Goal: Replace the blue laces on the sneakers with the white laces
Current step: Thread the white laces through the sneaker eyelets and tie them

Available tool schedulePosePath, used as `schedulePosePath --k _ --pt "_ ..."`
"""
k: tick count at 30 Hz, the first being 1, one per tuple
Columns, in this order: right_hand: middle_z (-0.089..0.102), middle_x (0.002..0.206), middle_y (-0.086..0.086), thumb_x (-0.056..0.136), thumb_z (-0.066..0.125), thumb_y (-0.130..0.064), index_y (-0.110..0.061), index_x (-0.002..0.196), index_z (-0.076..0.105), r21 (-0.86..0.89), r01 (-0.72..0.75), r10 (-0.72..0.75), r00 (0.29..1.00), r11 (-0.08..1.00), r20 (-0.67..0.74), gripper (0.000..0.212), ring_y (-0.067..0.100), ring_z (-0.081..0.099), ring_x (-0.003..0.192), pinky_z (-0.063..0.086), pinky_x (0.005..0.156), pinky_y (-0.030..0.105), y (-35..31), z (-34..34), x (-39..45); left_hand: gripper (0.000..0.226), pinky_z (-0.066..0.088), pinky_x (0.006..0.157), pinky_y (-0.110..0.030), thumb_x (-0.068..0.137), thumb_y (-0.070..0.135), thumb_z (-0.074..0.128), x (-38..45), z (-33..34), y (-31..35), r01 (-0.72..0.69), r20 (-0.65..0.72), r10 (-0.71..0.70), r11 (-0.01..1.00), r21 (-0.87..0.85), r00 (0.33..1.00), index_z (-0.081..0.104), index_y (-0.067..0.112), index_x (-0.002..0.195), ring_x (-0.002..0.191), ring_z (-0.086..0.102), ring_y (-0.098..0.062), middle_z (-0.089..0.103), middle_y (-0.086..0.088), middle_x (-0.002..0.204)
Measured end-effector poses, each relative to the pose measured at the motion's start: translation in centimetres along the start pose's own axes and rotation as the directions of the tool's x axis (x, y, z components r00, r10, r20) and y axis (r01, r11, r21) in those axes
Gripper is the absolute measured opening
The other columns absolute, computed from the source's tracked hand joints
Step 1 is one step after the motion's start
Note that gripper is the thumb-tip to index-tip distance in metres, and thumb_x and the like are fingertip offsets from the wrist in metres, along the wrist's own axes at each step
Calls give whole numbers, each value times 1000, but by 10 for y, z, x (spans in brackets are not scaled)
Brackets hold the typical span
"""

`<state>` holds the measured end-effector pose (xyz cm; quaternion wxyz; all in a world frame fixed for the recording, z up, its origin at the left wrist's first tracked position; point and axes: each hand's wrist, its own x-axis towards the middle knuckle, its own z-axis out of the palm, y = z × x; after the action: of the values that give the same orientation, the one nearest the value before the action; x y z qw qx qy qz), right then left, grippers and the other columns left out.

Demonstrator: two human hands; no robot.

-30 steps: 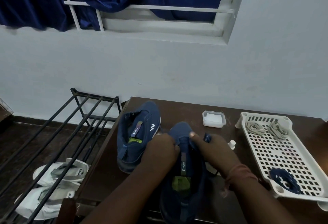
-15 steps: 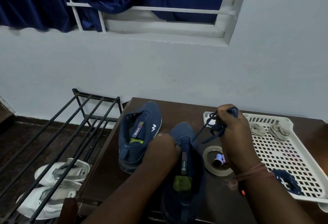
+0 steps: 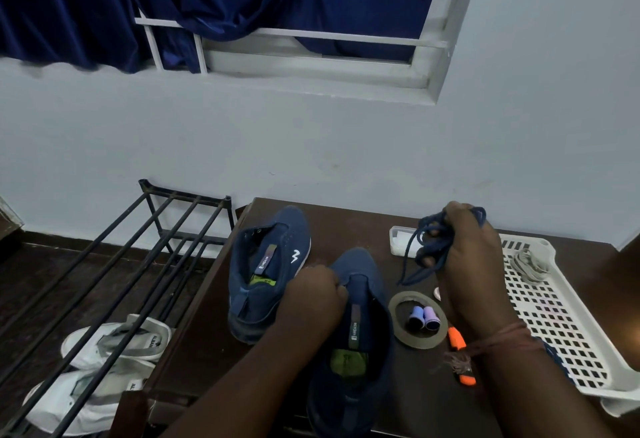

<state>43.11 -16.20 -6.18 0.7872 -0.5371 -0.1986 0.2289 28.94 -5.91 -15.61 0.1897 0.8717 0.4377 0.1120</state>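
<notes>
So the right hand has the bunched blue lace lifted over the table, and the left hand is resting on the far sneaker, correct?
Not quite. The head view shows the left hand on the near sneaker, not the far sneaker. The right hand does hold the bunched blue lace over the table.

"AL" on white shoe (image 3: pixel 136 385)

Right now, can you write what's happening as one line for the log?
step: blue lace removal | right hand: holds bunched blue lace | left hand: steadies near sneaker | white laces: in tray
</notes>
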Motion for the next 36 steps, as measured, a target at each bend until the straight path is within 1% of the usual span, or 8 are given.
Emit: schedulePosePath --k 3,7,11,15,18,25,32,36 --pt "51 63 2 99 49 -21 -17 72 51 -40 30 -28 999 999 44 28 15 43 46 34 46 25 -7 2 -1 25 43 65 -30 90 33 56 -3 -7 5 36 37 -33 997 -72 999 61 13 75 80 59 -20 58 1 77" --pt "48 63 8 88 58 -31 -16 68 52 -143 16 13 980 990 200 26 19 40 51 31 49 28 -13 1 -9 44 45 101 -28 91 27 58 -6 -42 22 -24 95 76 890 -456 993 56 32 135 120 56 -11 58 7 132" --pt "48 69 12 95 58 -24 -13 75 54 -191 40 22 951 981 309 24 19 45 58 36 49 28 -21 -2 -15 24 48 103 -39 100 37 55 -23 -78 41 26 262 325 585 -811 909 69 27 117 114 64 -11 71 7 118" --pt "55 68 3 100 54 -22 -5 80 53 -302 112 -20 956 947 293 26 17 47 57 38 50 29 -22 -7 -15 31 49 87 -42 104 34 48 -31 -90 37 60 285 297 588 -807 911 69 14 93 80 63 -19 67 -3 81" --pt "63 69 -1 99 55 -30 -12 80 56 -590 263 -105 952 763 289 26 16 63 61 52 59 35 -7 -17 -13 26 44 67 -30 104 27 48 -26 -95 20 175 340 178 593 -786 923 68 15 92 61 50 -14 50 1 70" --pt "66 71 -1 89 61 -34 -20 70 57 -815 99 91 979 572 183 24 20 67 72 57 70 41 43 -31 -6 30 39 53 -20 103 22 45 -32 -113 -5 378 542 -72 793 -478 837 72 13 95 57 46 -7 54 5 67" --pt "55 128 -14 84 59 -54 -47 124 56 -928 276 250 907 252 338 41 19 48 124 38 108 45 42 -15 -20 29 52 62 -24 107 15 39 -30 -99 9 507 619 30 545 -668 784 66 5 108 65 62 -11 69 -2 77" --pt "37 148 -14 93 56 -33 -50 148 24 -792 506 77 825 340 560 66 17 34 136 29 113 47 31 -6 -28 26 52 63 -23 106 15 43 -28 -99 16 483 605 142 474 -737 783 67 5 108 66 61 -11 67 -2 78"
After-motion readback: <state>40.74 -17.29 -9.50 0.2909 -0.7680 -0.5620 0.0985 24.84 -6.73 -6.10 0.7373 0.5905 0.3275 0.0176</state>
